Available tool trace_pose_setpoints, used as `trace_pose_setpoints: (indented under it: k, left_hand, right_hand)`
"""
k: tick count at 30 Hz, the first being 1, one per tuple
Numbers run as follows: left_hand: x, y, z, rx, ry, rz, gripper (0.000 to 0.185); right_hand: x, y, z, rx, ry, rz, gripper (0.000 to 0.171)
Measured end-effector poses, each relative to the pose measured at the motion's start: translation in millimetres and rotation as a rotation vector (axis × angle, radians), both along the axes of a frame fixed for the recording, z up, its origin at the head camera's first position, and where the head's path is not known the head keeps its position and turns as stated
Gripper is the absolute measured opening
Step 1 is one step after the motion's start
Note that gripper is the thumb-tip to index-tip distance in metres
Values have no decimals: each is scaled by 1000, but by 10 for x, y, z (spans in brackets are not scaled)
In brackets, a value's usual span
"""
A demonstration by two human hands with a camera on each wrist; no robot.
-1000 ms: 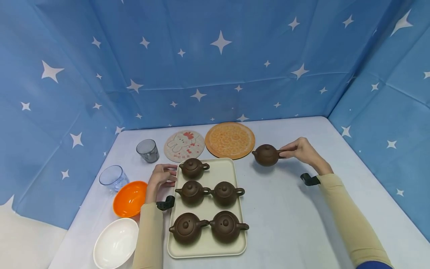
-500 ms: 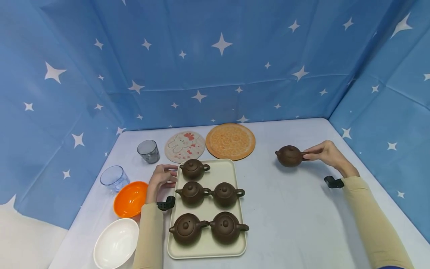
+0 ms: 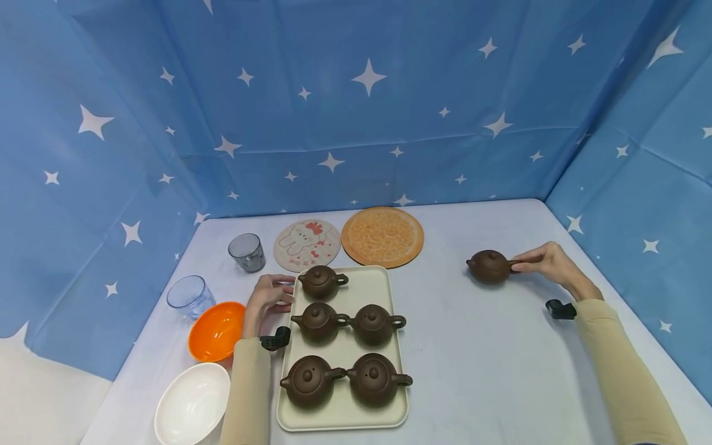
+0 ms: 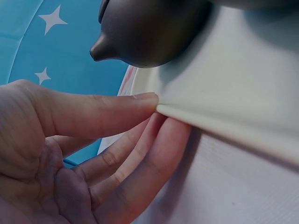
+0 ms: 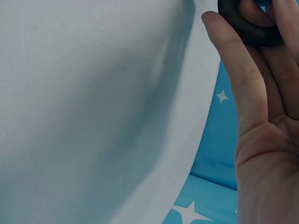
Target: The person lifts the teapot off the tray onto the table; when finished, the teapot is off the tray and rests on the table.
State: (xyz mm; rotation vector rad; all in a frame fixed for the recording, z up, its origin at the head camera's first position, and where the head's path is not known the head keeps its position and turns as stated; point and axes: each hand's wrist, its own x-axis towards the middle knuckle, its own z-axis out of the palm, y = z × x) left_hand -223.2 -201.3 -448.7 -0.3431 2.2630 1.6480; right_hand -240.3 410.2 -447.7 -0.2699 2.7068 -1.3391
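Observation:
My right hand (image 3: 547,264) pinches the handle of a small dark brown teapot (image 3: 488,267) on the right side of the table, its spout pointing left. In the right wrist view the fingers hold the ring-shaped handle (image 5: 254,31); the teapot's body lies outside that view. My left hand (image 3: 269,296) grips the left rim of a cream tray (image 3: 361,279), thumb on top and fingers beneath, as the left wrist view shows. On the tray stand several brown teapots of the same kind, among them a small one (image 3: 319,282) at the back left, close to my left hand.
Left of the tray are an orange bowl (image 3: 214,334), a white bowl (image 3: 189,405), a blue glass (image 3: 190,296) and a grey glass (image 3: 246,252). A rabbit-print mat (image 3: 306,247) and an orange round mat (image 3: 384,238) lie behind it. Blue star-patterned cloth (image 3: 367,111) hangs around the table.
My right hand has carried the small teapot to the right and then slightly nearer to me. My left hand and the tray have kept their places.

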Motion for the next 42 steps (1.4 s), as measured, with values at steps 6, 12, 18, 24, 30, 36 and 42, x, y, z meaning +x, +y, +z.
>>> trace_pose_setpoints:
  k: [6, 12, 18, 24, 30, 36, 42]
  left_hand:
    - [6, 11, -7, 3, 7, -4, 54]
    - [-20, -8, -31, -8, 5, 2, 56]
    - [-23, -21, -29, -11, 8, -1, 57]
    - [-12, -12, -21, -6, 8, -1, 56]
    - [-1, 6, -20, 1, 4, -1, 56]
    - [-7, 10, -29, -1, 5, 8, 54]
    - [-2, 11, -12, -14, 3, -1, 56]
  right_hand:
    - [-39, 21, -58, -30, 15, 20, 33]
    - [-79, 5, -69, -46, 50, 36, 32]
    - [-62, -11, -27, 29, 30, 15, 34]
    - [-51, -52, 59, 150, 18, 16, 34]
    - [-59, -103, 173, 210, -3, 29, 44]
    - [-83, -227, 247, 183, -18, 9, 51]
    - [-158, -527, 343, 148, 40, 15, 53]
